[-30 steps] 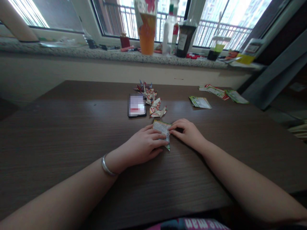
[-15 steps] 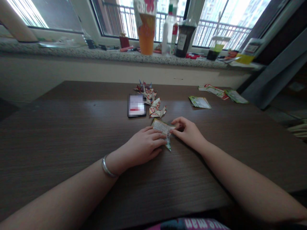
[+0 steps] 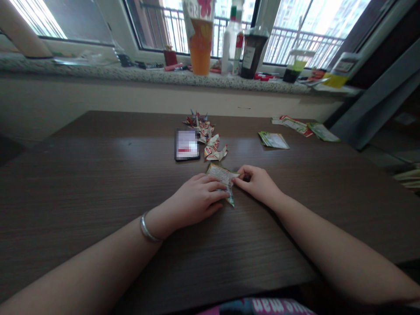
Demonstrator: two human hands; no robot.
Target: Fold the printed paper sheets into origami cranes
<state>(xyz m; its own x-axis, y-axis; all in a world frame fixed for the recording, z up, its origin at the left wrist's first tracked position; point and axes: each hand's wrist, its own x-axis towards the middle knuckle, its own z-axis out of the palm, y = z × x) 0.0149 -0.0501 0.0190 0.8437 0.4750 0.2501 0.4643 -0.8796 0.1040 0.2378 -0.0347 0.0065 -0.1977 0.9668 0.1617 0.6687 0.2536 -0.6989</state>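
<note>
1. Head view: pressing on a printed packet [image 3: 219, 172] at the centre of the frame with the left hand [image 3: 201, 196], palm down and fingers nearly straight, slightly spread, flat over it without a grip.
2. Pinching the packet's right corner between thumb and forefinger of the right hand [image 3: 257, 181], just right of centre.
3. Lying under both hands, across most of the frame: a dark wooden table [image 3: 82, 183].
4. Worn on the left wrist, lower left of centre: a silver bangle [image 3: 146, 228].
5. Lying just above the packet: folded cream-and-red wrappers [image 3: 213, 148], close beside a dark-edged device [image 3: 187, 144] with a pixelated face.
6. Lying right of centre, farther up: a small stack of green-and-white packets [image 3: 274, 140]; nearer the right edge, a green packet [image 3: 324, 132].
7. Standing on the speckled sill [image 3: 108, 75], top centre: a tall cup of orange liquid [image 3: 201, 50].
</note>
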